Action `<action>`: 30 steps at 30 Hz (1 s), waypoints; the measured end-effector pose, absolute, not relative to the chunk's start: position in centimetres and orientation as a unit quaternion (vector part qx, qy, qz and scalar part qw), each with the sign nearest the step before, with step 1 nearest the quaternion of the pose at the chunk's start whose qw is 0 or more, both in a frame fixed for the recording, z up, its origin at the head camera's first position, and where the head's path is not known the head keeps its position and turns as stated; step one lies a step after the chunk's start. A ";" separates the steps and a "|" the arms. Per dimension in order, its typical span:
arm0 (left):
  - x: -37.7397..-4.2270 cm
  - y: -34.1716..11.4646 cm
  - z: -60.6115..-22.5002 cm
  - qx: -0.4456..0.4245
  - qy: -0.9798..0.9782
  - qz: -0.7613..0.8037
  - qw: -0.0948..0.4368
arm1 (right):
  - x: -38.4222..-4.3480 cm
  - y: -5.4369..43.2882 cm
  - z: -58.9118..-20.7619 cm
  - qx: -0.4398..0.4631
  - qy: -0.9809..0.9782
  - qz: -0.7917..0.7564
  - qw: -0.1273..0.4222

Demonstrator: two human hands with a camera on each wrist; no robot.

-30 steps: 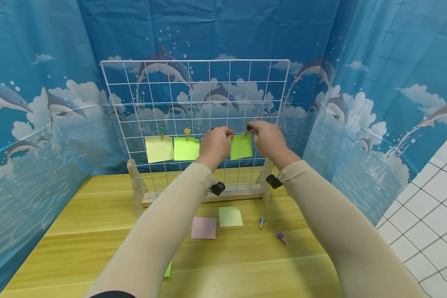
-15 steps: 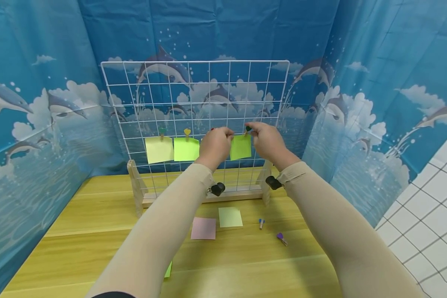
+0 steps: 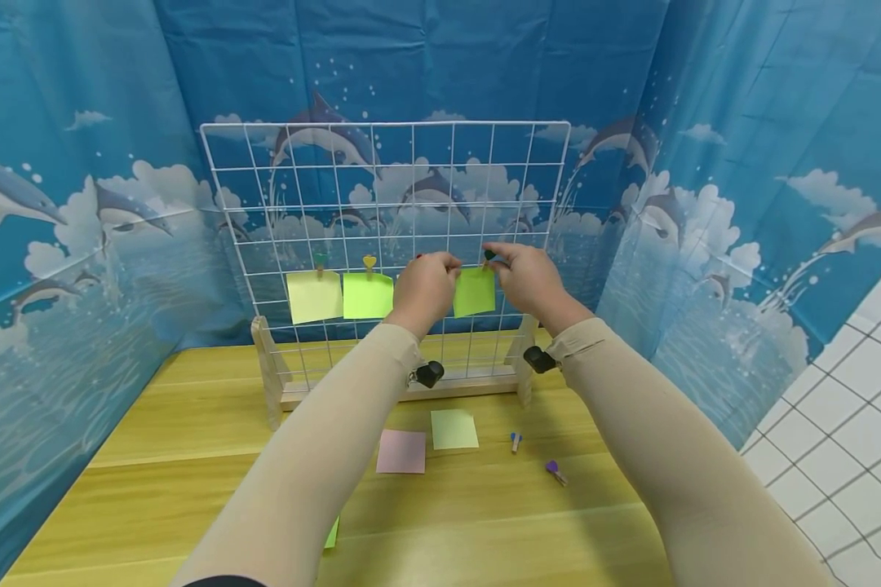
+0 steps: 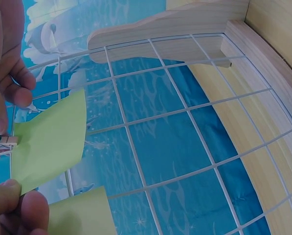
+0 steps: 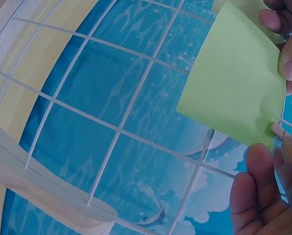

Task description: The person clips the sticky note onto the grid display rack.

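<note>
Compared with a second ago, the right edge of the green note [image 3: 474,293] is shifted slightly leftward. The dark-headed clip [image 3: 489,255] pinched by the right hand [image 3: 533,279] is tilted slightly less.

A green note [image 3: 475,292] is held by the left fingers [image 3: 450,260]; at its upper right, a dark-topped clip [image 3: 489,255] is pinched by the right fingers [image 3: 501,248]. Left of the fingers, a lime note [image 3: 367,296] is hung on a white wire grid [image 3: 413,203]. On the surface [image 3: 455,509] below the fingers, a pink note [image 3: 401,452] and a purple clip [image 3: 555,472] are laid.
</note>
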State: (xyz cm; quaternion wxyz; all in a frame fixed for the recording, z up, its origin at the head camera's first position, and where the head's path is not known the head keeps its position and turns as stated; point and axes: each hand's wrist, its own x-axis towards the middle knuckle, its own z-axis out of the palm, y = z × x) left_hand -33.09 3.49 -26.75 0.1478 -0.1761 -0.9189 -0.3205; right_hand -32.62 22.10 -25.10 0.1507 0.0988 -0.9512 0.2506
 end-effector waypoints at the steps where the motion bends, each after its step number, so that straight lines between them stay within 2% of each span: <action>1: -33.1 3.5 -26.7 -0.176 -0.919 -0.320 0.147 | -32.6 22.1 -25.1 0.098 -0.951 0.251 0.148; 30: -33.0 3.6 -26.8 -0.167 -0.923 -0.312 0.151 | -32.4 22.0 -24.7 0.093 -0.953 0.263 0.119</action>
